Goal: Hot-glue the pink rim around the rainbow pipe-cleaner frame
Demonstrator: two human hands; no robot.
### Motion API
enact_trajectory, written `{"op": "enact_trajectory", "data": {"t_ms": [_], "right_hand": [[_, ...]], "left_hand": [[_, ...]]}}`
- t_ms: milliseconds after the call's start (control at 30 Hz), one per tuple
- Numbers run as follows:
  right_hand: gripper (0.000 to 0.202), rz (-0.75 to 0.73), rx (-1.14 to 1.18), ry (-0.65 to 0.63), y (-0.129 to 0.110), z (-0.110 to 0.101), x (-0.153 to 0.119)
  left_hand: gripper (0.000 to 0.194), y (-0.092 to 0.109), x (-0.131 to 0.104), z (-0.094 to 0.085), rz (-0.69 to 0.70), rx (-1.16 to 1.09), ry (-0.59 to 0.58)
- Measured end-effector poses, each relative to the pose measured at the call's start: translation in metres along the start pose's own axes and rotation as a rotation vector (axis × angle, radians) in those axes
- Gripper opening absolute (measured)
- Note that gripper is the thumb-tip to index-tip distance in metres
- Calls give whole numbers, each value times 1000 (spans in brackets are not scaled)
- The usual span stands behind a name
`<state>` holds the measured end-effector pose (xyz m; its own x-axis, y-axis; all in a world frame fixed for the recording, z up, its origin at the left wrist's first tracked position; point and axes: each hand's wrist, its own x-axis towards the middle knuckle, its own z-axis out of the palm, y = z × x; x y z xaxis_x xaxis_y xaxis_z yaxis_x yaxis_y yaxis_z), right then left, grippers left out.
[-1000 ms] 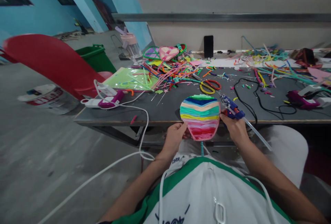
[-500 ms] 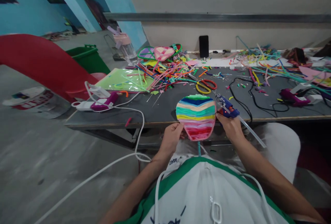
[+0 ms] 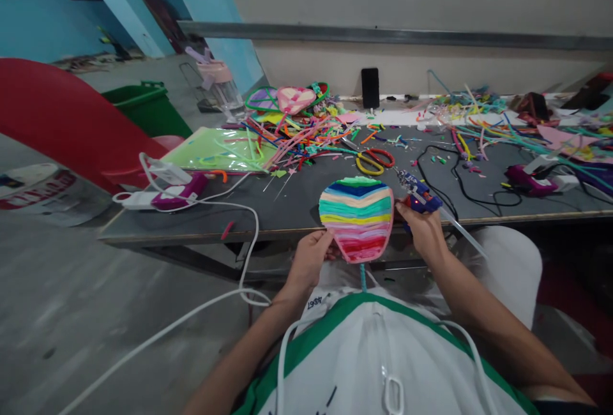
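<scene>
A striped pipe-cleaner panel [image 3: 357, 220], rounded at the top and edged in pink, is held upright at the table's front edge. Its bands run from green and blue through yellow to pink and red, and a teal stem [image 3: 363, 278] hangs below. My left hand [image 3: 311, 258] pinches the panel's lower left side. In my right hand [image 3: 424, 226] is a blue hot glue gun [image 3: 419, 195] with a clear glue stick [image 3: 462, 233] out of its back; the fingertips also reach the panel's right edge. Scissors [image 3: 373, 163] with yellow and red handles lie behind the panel.
Many loose pipe cleaners [image 3: 301, 137] cover the back of the grey table [image 3: 297, 201]. A phone [image 3: 370, 88] leans on the wall. Purple power adapters [image 3: 179, 191] with white cables lie left; black cords [image 3: 454, 179] lie right. A red chair [image 3: 62, 115] stands at left.
The whole view has shifted slightly, so the scene sits a little further left. Both hands keep their holds on the panel and the glue gun.
</scene>
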<state>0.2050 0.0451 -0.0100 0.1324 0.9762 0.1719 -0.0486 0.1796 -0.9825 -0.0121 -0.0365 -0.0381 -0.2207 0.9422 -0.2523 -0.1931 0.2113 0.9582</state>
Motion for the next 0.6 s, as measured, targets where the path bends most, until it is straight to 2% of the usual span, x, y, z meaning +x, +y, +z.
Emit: {"op": "enact_trajectory", "data": {"t_ms": [333, 600], "right_hand": [[18, -95, 19, -1, -13, 7, 21], [16, -88, -36, 5, -13, 14, 31]], "left_hand": [[35, 0, 0, -1, -4, 0, -1], [33, 2, 0, 0, -9, -10, 5]]}}
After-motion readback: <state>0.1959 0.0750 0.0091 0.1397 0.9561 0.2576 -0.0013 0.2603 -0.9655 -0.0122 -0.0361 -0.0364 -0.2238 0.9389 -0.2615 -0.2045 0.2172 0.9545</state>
